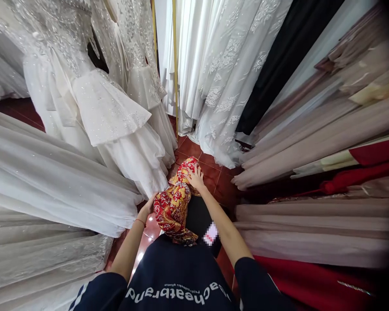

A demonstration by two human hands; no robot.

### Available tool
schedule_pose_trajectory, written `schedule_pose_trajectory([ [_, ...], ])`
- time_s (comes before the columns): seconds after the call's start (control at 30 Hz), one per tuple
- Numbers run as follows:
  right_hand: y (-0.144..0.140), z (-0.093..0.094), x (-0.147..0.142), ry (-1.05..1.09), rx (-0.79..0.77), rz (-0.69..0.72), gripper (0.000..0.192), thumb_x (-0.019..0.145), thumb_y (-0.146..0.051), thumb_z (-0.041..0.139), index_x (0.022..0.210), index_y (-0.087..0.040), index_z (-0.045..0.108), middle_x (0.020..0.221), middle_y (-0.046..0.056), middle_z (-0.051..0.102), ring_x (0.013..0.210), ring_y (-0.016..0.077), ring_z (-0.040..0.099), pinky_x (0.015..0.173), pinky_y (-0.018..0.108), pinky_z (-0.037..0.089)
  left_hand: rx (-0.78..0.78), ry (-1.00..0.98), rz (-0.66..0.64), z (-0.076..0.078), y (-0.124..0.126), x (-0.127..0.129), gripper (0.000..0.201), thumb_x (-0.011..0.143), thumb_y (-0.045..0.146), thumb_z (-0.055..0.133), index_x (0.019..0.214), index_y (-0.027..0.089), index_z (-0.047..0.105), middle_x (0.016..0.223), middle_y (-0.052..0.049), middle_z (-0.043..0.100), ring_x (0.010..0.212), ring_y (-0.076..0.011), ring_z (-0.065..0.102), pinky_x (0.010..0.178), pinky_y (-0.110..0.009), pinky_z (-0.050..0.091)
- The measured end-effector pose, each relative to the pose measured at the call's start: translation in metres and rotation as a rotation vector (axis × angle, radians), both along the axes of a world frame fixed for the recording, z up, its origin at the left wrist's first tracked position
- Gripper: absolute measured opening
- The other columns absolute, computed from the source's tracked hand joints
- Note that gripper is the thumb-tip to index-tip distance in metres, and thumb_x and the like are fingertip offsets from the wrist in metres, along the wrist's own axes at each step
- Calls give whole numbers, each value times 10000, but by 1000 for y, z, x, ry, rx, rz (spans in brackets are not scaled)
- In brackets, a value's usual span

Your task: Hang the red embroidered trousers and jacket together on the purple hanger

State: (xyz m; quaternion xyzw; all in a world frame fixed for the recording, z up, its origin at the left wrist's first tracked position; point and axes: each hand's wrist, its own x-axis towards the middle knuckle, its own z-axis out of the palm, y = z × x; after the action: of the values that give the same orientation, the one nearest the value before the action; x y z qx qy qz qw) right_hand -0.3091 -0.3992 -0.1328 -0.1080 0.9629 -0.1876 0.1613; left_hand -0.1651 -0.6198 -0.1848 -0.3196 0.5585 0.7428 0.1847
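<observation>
Both hands hold the red and gold patterned brocade cloth (174, 203) above the red tiled floor (214, 170). The left hand (148, 209) has its grip closed on the lower edge; the right hand (195, 178) lies open, fingers spread on top. I think it is best to gather the bundle evenly, clear of the white sparkling gowns (110, 112).

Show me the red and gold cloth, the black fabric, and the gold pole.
Red and gold cloth (172, 206): head view, middle of its bundle.
Black fabric (278, 60): head view, mid-drape.
Gold pole (174, 65): head view, upper shaft.

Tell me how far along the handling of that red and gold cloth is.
Done: the red and gold cloth is gathered off the tiled floor. In hand: left hand grips its lower edge, right hand presses its top. Left: it is bunched, not folded flat.
</observation>
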Motion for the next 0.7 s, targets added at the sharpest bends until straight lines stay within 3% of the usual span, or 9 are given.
schedule_pose_trajectory([
  [0.1, -4, -10, 9, -35, 8, -177, 742, 1001, -517, 381, 1599, -145, 148, 1666, 245, 92, 1534, 420, 85, 1178, 590, 190, 90, 18, 78, -10, 8, 12, 584, 894, 603, 585, 1206, 114, 648, 1162, -150, 718, 1055, -286, 699, 946, -412, 563],
  [0.2, -9, -21, 24, -104, -13, -327, 873, 955, -663, 384, 1563, -58, 223, 1552, 334, 318, 1413, 453, 379, 1081, 559, 386, 133, 35, 153, -17, 15, 29, 566, 870, 582, 621, 1201, 123, 650, 1115, -161, 744, 1028, -287, 723, 947, -396, 570],
  [0.33, -13, -32, 37, -128, -79, -379, 548, 972, -541, 527, 1386, -182, 516, 1378, 155, 567, 1188, 278, 602, 989, 471, 511, 81, 24, 263, -24, 32, 45, 435, 792, 385, 770, 1104, 100, 664, 1027, -177, 760, 959, -294, 742, 912, -395, 582],
  [0.4, -15, -32, 36, -115, -97, -397, 397, 979, -444, 575, 1292, -201, 583, 1306, 95, 609, 1105, 224, 631, 952, 451, 540, 12, 51, 331, -24, 40, 47, 410, 789, 368, 777, 1087, 111, 661, 1033, -156, 763, 966, -277, 738, 912, -369, 576],
  [0.5, -15, -25, 33, -76, -87, -447, 354, 975, -415, 593, 1246, -188, 607, 1252, 89, 630, 1058, 210, 644, 913, 427, 559, -71, 134, 371, -16, 44, 46, 445, 790, 435, 762, 1094, 124, 671, 1049, -125, 767, 985, -262, 730, 907, -349, 570],
  [0.6, -13, -13, 33, -12, -52, -501, 400, 991, -442, 549, 1278, -166, 585, 1224, 106, 648, 1057, 223, 653, 926, 446, 543, -140, 200, 332, -5, 26, 41, 523, 776, 510, 744, 1110, 112, 685, 988, -117, 774, 915, -262, 741, 860, -367, 583],
  [0.7, -21, -1, 35, 57, -47, -472, 524, 1029, -502, 383, 1337, -112, 551, 1225, 199, 657, 1119, 277, 643, 975, 443, 489, -260, 209, 267, 4, -18, 34, 523, 835, 509, 676, 1152, 94, 674, 925, -119, 774, 853, -252, 744, 818, -373, 589],
])
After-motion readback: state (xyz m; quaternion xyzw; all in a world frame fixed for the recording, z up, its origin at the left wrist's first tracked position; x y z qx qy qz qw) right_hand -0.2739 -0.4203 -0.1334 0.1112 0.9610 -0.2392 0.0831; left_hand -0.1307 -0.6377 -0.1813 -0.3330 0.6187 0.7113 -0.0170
